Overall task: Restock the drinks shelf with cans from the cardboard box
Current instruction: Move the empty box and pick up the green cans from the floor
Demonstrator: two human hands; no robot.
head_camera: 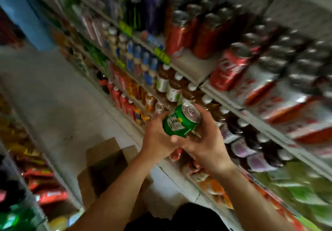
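Note:
Both my hands hold one green can [180,121] in front of the drinks shelf [190,72], its silver top tilted up and to the right. My left hand [158,137] grips the can's lower left side. My right hand [203,141] curls round it from below and from the right. The open cardboard box [106,166] sits on the floor below my forearms, its inside dark, so its contents cannot be made out. Red cans [228,69] stand in rows on the shelf above and to the right of my hands.
Bottles [168,81] fill the shelf levels behind my hands, and tall dark cans [134,6] stand higher up. A snack rack [41,186] lines the aisle's left side. Grey floor [59,105] runs between the two. The view is blurred by motion.

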